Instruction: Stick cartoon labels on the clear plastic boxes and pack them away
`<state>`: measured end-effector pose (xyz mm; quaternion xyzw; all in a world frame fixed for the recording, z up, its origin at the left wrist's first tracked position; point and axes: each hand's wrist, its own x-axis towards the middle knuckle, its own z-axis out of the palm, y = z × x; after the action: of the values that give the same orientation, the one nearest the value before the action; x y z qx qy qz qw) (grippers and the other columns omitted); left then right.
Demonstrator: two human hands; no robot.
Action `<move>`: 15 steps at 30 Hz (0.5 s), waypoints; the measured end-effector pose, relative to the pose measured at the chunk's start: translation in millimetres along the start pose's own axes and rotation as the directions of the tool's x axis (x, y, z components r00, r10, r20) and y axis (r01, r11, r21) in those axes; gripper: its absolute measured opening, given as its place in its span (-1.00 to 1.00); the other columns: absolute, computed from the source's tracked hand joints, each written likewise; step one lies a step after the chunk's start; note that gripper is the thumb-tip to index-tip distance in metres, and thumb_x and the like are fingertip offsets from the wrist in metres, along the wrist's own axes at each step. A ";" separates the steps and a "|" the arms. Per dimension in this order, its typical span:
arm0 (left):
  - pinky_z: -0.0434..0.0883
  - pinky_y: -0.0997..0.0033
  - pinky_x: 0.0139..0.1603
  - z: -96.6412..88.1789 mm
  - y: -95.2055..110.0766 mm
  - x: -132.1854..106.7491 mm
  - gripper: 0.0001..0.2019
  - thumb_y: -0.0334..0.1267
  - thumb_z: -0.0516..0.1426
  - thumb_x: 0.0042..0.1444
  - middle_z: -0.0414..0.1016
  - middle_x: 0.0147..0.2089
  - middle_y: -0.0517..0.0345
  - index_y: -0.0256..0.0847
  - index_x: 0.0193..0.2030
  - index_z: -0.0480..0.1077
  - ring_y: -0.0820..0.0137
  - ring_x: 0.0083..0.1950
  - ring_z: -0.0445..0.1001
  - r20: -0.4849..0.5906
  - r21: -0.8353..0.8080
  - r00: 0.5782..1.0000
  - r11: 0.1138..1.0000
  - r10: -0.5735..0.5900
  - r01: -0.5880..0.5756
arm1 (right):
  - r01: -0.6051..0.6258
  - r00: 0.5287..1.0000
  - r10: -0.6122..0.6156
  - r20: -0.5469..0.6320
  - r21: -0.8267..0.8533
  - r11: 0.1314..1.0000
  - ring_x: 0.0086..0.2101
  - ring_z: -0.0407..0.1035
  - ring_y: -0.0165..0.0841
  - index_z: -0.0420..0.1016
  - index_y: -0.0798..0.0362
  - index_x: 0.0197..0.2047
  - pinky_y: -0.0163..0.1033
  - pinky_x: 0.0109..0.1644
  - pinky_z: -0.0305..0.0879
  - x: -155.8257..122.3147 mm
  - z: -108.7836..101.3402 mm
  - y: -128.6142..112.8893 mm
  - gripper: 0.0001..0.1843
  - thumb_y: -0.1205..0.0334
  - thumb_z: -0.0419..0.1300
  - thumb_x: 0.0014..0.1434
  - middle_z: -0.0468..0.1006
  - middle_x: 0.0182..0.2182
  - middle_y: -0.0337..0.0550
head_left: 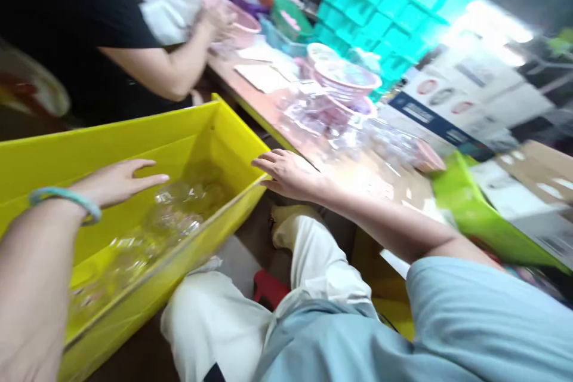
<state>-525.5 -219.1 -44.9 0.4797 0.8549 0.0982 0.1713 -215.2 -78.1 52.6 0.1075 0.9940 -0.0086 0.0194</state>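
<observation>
The left hand, fingers parted and seemingly empty, hangs over the yellow box, clear plastic pieces along its bottom; the right hand, loosely extended at the rim, contact unclear, would best steady that end.

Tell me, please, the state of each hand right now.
Left hand: open, holding nothing, over the yellow bin.
Right hand: open, holding nothing, at its rim.

From here I'm seeing smooth, faintly glossy plastic on the bin and shiny, clear plastic on its contents. The trousers are looking like matt cloth.
</observation>
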 end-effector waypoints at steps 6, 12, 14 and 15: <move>0.31 0.33 0.13 14.4 190.5 -71.0 -0.26 0.39 0.02 -0.04 0.48 0.14 0.24 -0.07 0.15 0.34 0.26 0.09 0.44 0.007 -0.381 0.933 0.864 0.359 -0.329 | -0.345 0.921 0.347 -0.180 0.044 0.938 0.14 0.24 -0.16 0.27 0.02 0.20 0.07 0.27 0.09 -275.8 45.7 -40.5 -0.55 0.20 0.07 0.25 0.40 0.14 0.02; 0.30 0.22 0.22 105.1 382.2 -152.3 -0.49 0.13 0.13 0.02 0.48 0.10 -0.05 -0.17 -0.01 0.46 0.15 0.13 0.43 -0.022 -0.488 0.619 0.532 0.785 -0.692 | -0.789 0.611 0.778 -0.147 -0.027 0.614 0.35 -0.16 0.05 0.02 -0.03 0.39 0.29 0.35 -0.19 -421.7 93.3 -34.0 -0.11 0.25 0.29 0.04 -0.01 0.38 0.04; 0.31 0.18 0.22 134.2 427.3 -175.6 -0.57 0.08 0.15 0.04 0.48 0.09 -0.05 -0.14 -0.04 0.48 0.13 0.13 0.43 -0.001 -0.522 0.551 0.469 0.835 -0.713 | -0.841 0.537 0.834 -0.123 0.003 0.542 0.33 -0.09 0.05 0.11 0.00 0.36 0.23 0.33 -0.07 -450.7 96.6 -19.4 -0.17 0.36 0.25 0.03 0.05 0.36 0.06; 0.34 0.16 0.19 145.9 445.8 -185.5 -0.59 0.06 0.14 0.06 0.50 0.06 -0.05 -0.13 -0.05 0.48 0.13 0.10 0.45 0.032 -0.540 0.534 0.465 0.845 -0.702 | -0.842 0.532 0.838 -0.118 0.026 0.538 0.31 -0.01 0.02 0.19 0.01 0.32 0.17 0.32 0.02 -462.7 97.0 -11.7 -0.25 0.41 0.21 0.06 0.12 0.34 0.06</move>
<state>-29.2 -144.9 5.5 0.7702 0.4513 0.2943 0.3413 237.5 -190.3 -25.4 0.5716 0.8194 0.0249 -0.0348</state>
